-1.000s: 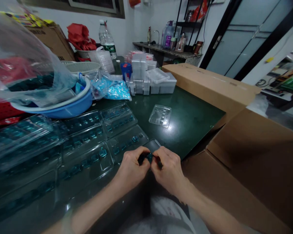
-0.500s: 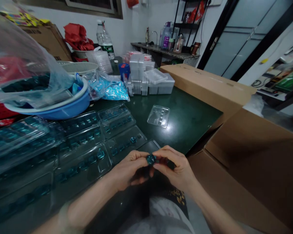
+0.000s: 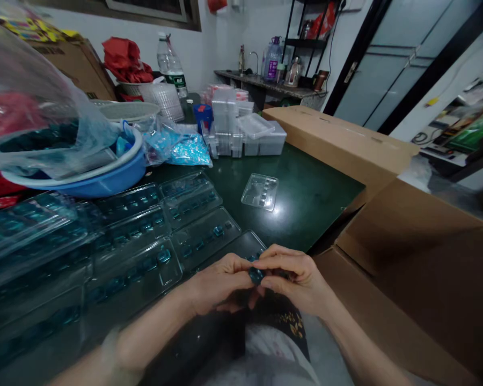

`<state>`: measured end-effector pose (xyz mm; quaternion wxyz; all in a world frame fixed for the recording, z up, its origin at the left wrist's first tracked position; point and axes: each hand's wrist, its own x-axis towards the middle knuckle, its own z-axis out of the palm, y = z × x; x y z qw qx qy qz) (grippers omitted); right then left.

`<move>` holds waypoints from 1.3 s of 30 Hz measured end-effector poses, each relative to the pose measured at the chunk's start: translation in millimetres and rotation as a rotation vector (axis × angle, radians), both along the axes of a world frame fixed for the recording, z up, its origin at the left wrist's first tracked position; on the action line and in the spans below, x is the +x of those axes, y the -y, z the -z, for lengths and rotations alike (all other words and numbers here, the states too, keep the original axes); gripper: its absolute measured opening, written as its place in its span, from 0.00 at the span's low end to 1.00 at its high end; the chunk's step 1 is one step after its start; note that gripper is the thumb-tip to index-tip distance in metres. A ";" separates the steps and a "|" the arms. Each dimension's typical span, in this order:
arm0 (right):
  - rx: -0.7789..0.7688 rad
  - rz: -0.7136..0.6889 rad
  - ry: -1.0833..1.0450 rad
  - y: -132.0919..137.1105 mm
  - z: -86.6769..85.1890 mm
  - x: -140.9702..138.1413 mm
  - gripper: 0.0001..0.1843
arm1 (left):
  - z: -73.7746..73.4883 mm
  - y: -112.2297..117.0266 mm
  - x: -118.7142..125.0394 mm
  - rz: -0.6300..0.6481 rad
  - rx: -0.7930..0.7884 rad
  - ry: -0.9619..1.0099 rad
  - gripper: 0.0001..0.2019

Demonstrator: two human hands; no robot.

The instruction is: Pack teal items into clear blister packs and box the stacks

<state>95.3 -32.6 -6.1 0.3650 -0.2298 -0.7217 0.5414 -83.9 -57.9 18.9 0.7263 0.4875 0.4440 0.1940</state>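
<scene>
My left hand (image 3: 219,283) and my right hand (image 3: 295,279) meet at the near edge of the dark green table (image 3: 306,193). Their fingertips pinch a small teal piece (image 3: 256,275) between them, just off the table edge above my lap. A clear blister tray (image 3: 241,246) lies on the table right behind my fingers. Several more clear trays (image 3: 145,236) holding teal pieces spread to the left. One empty clear tray (image 3: 260,191) lies alone mid-table.
A blue basin (image 3: 100,179) under a plastic bag sits at the left, beside a bag of blue parts (image 3: 185,150). Stacked clear boxes (image 3: 245,134) stand at the back. Open cardboard cartons (image 3: 406,252) flank the table on the right.
Both hands have drawn back from the tray toward me, lifting the teal piece off the table edge and turning it between the fingertips.
</scene>
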 end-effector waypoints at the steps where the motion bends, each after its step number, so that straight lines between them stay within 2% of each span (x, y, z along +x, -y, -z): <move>1: -0.013 0.011 0.003 -0.1 0.5 -0.1 0.12 | -1.0 0.3 0.3 -0.026 0.069 -0.054 0.11; 5: -0.088 0.071 0.014 0.4 -0.9 -1.0 0.10 | -5.6 2.1 4.3 -0.219 0.515 -0.280 0.05; 7: -0.126 0.084 0.006 -1.6 -3.1 0.0 0.09 | -7.3 1.6 6.0 -0.277 0.627 -0.318 0.05; 9: -0.111 0.118 0.032 -6.9 -4.0 2.2 0.09 | -8.2 -0.9 4.7 -0.323 0.571 -0.290 0.04; 13: 0.138 0.278 0.214 -23.0 6.9 6.1 0.08 | -6.4 -9.7 -11.7 -0.447 0.089 0.028 0.09; 15: 0.250 0.297 0.335 -28.2 17.5 5.9 0.09 | -3.8 -12.6 -24.0 -0.544 -0.040 0.195 0.09; 18: 0.347 0.265 0.511 -29.1 31.8 3.7 0.09 | 0.4 -12.6 -39.8 -0.671 -0.072 0.285 0.08; 22: 0.450 0.282 0.683 -25.3 38.8 -0.6 0.09 | 4.6 -8.9 -49.3 -0.729 -0.096 0.268 0.08; 26: 0.525 0.282 0.785 -24.3 36.0 -6.0 0.09 | 9.9 -7.5 -49.8 -0.699 -0.097 0.247 0.08; 31: 0.586 0.141 0.814 -29.3 29.5 -7.9 0.10 | 16.6 -7.0 -47.5 -0.644 -0.088 0.228 0.09; 35: 0.566 0.052 0.797 -35.4 27.3 -6.2 0.10 | 18.2 -7.0 -45.9 -0.639 -0.102 0.211 0.09; 39: 0.531 0.033 0.812 -35.8 27.2 -7.7 0.10 | 18.1 -6.3 -46.2 -0.623 -0.120 0.215 0.09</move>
